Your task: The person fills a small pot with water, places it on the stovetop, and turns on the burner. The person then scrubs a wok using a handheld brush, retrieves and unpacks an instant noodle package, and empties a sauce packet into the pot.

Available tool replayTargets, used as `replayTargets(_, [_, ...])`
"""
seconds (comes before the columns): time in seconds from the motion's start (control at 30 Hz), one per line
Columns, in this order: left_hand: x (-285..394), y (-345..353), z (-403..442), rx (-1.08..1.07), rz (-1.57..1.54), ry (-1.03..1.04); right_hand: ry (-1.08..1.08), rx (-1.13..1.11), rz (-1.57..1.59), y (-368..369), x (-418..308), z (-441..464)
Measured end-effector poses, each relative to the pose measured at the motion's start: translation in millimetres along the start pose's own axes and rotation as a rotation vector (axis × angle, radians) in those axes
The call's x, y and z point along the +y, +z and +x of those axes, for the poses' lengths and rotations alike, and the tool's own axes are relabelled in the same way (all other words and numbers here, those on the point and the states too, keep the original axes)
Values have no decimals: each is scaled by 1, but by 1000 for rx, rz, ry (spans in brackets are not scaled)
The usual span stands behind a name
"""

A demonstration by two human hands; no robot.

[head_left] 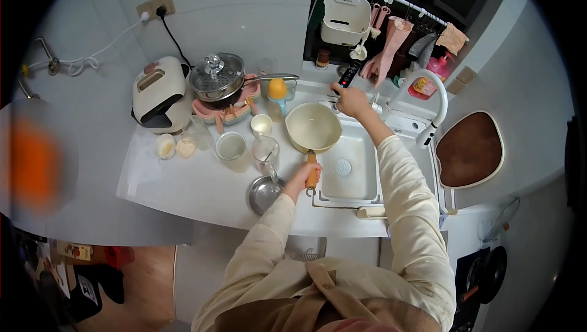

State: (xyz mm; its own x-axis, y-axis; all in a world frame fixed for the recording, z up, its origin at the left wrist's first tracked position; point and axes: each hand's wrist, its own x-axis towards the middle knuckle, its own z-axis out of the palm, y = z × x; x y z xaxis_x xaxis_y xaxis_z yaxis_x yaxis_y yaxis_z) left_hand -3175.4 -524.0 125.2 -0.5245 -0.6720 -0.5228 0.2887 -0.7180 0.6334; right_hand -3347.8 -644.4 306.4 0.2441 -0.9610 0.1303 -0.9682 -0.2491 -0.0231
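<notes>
Here, the left hand [306,177] had its fingers gripping the handle [312,162] of the pan [313,125], which was at the far left of the sink [348,188], right of a glass [265,147] on the tabletop [177,182], while the right hand [353,101] was at a black device [350,74] farther off, its fingers closed or not, I couldn't tell.

a white rectangular sink [350,186], curved white faucet [444,103], cream wooden-handled pot [313,128] and hanging pink gloves [389,54] show this is a kitchen.
</notes>
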Motion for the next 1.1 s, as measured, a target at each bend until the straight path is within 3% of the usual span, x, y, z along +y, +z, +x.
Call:
replayTargets(0.17, [-1, -3, 1, -10, -3, -23, -3, 19, 29, -8, -1, -20])
replayTargets(0.47, [-2, 0, -5, 18, -101, -13, -91, -22, 427, -6, -23, -111])
replayTargets(0.6, [-1, 13, -32, 10, -111, -4, -30, -101, 777, -1, -46, -197])
replayTargets(0.7, [-11, 2, -31, -17, -107, -24, 154, -166, 947, 3, -58, -244])
replayTargets(1.1, [-2, 2, -37, -31, -58, -89, 402, -6, 1322, 45, -96, -337])
